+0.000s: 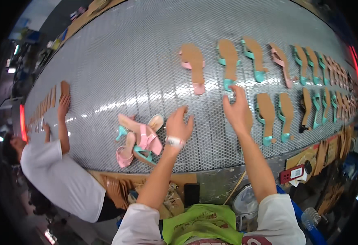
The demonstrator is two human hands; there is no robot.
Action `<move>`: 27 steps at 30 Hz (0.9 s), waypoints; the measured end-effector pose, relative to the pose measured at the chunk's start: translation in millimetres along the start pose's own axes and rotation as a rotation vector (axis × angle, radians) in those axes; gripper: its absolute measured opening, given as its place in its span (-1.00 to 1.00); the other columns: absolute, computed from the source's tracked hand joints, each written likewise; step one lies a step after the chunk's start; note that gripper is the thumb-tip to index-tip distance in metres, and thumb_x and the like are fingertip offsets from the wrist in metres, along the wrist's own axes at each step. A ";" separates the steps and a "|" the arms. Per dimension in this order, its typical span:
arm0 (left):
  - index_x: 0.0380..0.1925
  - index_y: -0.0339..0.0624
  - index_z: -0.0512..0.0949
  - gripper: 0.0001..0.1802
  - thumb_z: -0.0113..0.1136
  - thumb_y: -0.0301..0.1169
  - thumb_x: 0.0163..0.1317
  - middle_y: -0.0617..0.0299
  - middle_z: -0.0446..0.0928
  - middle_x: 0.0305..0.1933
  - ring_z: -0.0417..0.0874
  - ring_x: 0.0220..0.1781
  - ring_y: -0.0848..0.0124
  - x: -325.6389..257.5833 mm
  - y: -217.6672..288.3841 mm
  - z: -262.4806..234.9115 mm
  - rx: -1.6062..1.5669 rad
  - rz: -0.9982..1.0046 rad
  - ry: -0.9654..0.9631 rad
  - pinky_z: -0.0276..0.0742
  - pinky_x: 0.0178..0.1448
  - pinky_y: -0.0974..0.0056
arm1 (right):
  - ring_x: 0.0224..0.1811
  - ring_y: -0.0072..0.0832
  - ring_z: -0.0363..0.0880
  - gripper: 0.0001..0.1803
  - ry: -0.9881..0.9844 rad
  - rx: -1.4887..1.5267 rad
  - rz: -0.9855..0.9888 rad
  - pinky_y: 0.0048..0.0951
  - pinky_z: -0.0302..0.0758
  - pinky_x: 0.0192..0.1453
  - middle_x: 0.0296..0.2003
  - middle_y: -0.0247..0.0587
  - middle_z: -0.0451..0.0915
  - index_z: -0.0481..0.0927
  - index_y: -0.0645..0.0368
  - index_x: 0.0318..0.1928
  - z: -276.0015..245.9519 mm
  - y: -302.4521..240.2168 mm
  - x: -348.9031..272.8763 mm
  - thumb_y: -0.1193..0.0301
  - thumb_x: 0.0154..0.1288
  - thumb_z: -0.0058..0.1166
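On the perforated metal table [138, 53], the left hand [179, 124] hovers open, fingers spread, just right of a heap of pink and teal heeled shoes [140, 141]. Further right of the heap, the right hand [237, 109] rests flat, released, over a tan sole [249, 120] beside rows of shoes [268, 87]

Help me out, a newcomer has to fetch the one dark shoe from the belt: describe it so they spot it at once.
Start at the wide perforated metal belt and follow the nearer row of upturned shoes to the right, past the person's right hand. After two teal-strapped ones comes the dark shoe, third beyond the hand. Its straps are black, while its neighbours have teal or pink ones.
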State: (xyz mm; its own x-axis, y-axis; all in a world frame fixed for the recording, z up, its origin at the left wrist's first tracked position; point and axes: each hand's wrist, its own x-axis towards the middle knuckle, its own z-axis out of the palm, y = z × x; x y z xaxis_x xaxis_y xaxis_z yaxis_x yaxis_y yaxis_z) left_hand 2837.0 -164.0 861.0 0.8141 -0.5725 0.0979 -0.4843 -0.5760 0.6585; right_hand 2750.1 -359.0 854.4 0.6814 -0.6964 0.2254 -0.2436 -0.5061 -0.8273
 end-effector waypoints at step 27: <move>-0.38 -0.27 0.41 -0.72 0.30 -0.58 -0.09 0.01 0.43 -0.33 0.47 -0.24 -0.03 -123.3 34.1 -98.2 -0.014 0.286 0.202 0.38 -0.11 0.01 | -0.61 -0.52 0.57 -0.75 -0.639 0.886 0.980 -0.52 0.55 -0.58 -0.50 -0.15 0.60 0.56 0.41 -0.23 -144.1 -149.4 -128.7 0.44 0.13 0.10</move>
State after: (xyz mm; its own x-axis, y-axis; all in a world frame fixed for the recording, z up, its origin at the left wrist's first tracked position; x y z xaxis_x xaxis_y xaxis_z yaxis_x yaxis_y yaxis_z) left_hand 2751.6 -55.8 944.7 0.6938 -0.5815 0.4248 -0.6986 -0.4002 0.5931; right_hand 2599.4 -267.0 1023.2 0.7373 -0.1119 -0.6663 -0.4454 0.6611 -0.6038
